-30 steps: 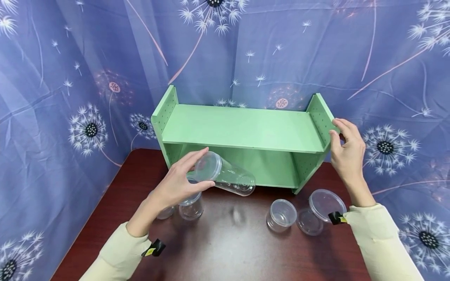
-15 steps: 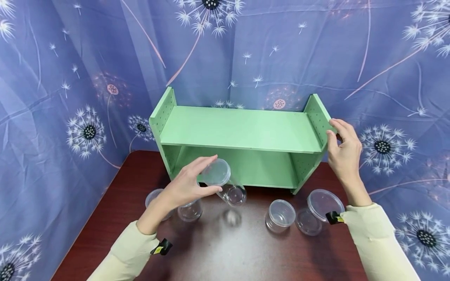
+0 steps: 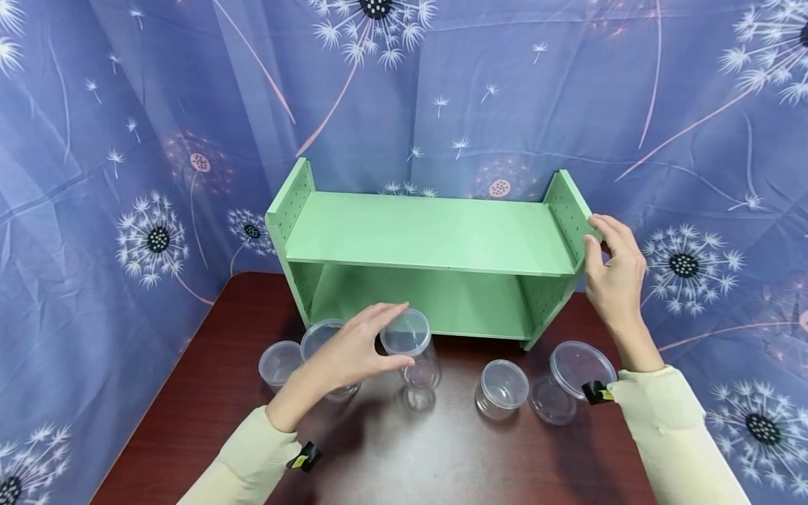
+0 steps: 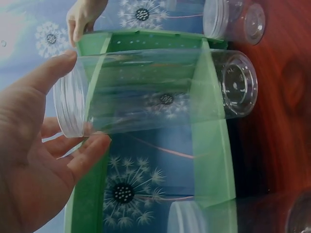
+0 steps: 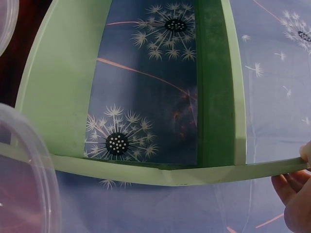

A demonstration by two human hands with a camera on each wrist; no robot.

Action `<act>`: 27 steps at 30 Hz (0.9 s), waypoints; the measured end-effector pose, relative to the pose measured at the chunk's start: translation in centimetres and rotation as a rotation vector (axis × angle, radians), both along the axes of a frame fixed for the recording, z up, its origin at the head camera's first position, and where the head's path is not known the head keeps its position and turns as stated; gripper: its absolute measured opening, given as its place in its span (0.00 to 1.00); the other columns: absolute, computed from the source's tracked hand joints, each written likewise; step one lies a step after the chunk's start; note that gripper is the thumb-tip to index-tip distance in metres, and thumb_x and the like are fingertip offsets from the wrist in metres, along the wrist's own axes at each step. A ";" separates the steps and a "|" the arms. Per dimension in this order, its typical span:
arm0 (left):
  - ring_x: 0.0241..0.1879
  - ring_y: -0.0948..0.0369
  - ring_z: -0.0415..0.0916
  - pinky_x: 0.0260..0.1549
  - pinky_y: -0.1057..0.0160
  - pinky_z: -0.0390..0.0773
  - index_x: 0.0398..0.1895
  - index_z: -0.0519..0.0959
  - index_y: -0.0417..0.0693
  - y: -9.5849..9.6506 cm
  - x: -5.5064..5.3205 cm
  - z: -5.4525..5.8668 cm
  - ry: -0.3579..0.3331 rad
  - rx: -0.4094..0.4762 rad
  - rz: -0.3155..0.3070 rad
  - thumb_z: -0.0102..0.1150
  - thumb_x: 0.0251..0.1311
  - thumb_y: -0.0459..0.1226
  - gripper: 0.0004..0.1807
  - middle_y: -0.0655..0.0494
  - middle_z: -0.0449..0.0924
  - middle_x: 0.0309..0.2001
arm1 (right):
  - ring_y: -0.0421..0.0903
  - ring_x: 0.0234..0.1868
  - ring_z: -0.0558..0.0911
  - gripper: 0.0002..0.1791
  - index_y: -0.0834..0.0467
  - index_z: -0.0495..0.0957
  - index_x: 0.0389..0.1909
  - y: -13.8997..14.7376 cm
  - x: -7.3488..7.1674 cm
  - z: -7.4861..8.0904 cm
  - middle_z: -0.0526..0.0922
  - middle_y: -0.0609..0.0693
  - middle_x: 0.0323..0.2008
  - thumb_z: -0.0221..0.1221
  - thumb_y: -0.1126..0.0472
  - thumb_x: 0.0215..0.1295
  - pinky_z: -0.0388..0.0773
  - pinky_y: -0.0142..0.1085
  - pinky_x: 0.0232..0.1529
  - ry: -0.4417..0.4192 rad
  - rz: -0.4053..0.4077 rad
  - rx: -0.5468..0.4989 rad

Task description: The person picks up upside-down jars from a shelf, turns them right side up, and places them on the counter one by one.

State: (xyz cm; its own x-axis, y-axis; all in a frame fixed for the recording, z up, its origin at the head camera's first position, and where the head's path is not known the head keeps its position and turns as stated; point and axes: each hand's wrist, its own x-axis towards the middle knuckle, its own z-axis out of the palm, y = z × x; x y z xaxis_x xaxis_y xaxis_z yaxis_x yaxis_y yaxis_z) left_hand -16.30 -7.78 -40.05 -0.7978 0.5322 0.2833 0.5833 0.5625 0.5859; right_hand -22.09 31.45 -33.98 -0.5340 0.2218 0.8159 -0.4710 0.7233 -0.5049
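My left hand [image 3: 360,354] grips a tall clear plastic jar [image 4: 150,92] near its lid, thumb on one side and fingers on the other. The jar stands nearly upright in front of the shelf; whether its base touches the table I cannot tell. My right hand [image 3: 615,273] pinches the top edge of the right side panel of a green two-tier shelf [image 3: 429,231]. In the right wrist view, fingers [image 5: 286,189] of that hand lie under the panel's edge.
Left of the held jar stand a short clear jar [image 3: 279,366] and a taller one [image 3: 322,335], partly hidden by my left hand. A short jar [image 3: 501,387] and a tall jar [image 3: 582,368] stand at the right. The dark red table [image 3: 442,456] meets a blue curtain [image 3: 505,84].
My left hand has brought the jar right and down, turning it from tilted to nearly upright. My right hand stays on the shelf's side panel.
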 end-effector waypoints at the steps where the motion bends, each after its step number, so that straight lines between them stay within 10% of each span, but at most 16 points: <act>1: 0.67 0.52 0.71 0.64 0.46 0.74 0.77 0.68 0.50 0.1 0.0 -0.2 -0.005 -0.010 -0.002 0.79 0.53 0.51 0.49 0.50 0.73 0.68 | 0.53 0.48 0.80 0.16 0.74 0.83 0.53 -0.1 0.0 0.1 0.83 0.66 0.55 0.59 0.81 0.65 0.69 0.17 0.48 0.002 0.001 0.000; 27: 0.68 0.46 0.70 0.66 0.45 0.73 0.76 0.68 0.43 2.2 -0.1 -4.1 -0.027 -0.123 -0.040 0.78 0.54 0.52 0.49 0.45 0.73 0.69 | 0.60 0.50 0.81 0.15 0.75 0.83 0.52 0.1 -0.4 -0.3 0.83 0.67 0.55 0.58 0.81 0.65 0.72 0.17 0.50 0.017 0.013 -0.019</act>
State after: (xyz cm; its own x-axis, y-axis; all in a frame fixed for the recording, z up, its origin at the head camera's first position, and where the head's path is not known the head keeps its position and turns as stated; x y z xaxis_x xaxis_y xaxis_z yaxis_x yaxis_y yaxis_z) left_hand -16.40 -5.59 -44.15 -0.7819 0.5929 0.1925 0.5914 0.6078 0.5300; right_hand -22.45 31.59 -34.24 -0.5228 0.2309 0.8206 -0.4889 0.7074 -0.5105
